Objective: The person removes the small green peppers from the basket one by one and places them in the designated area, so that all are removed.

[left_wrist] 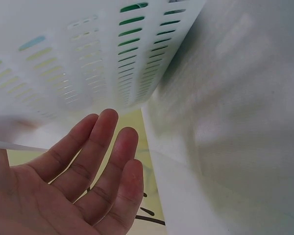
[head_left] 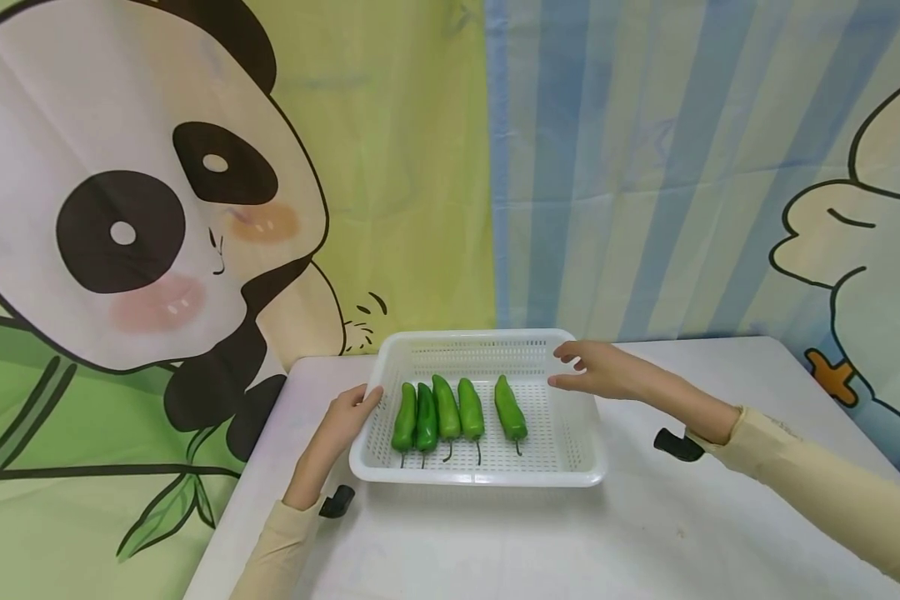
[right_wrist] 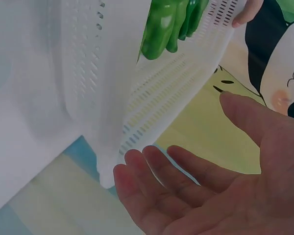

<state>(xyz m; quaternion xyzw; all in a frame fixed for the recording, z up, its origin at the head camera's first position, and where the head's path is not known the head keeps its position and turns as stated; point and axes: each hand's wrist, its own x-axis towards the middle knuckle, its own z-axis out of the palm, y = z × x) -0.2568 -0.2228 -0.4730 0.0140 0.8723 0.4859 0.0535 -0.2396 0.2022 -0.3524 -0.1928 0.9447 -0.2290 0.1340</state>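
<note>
A white plastic basket (head_left: 480, 478) with slotted walls rests on the table. Inside it lie several green peppers (head_left: 447, 408), stems toward the front edge; one pepper (head_left: 510, 408) sits apart to the right of the close row. My left hand (head_left: 345, 421) holds the basket's left rim, its thumb over the inner side. In the left wrist view its long fingers (left_wrist: 105, 181) extend outside the slotted wall. By the far right corner hovers my right hand (head_left: 596, 369), thumb and fingers spread, holding nothing. The right wrist view shows its fingertips (right_wrist: 132, 159) close to the basket's corner.
The table (head_left: 690, 517) has a white cover. Behind it hangs a printed curtain (head_left: 390, 167) with a panda at left and stripes at right. A black device (head_left: 678, 445) is at my right wrist, another black device (head_left: 337, 502) at my left.
</note>
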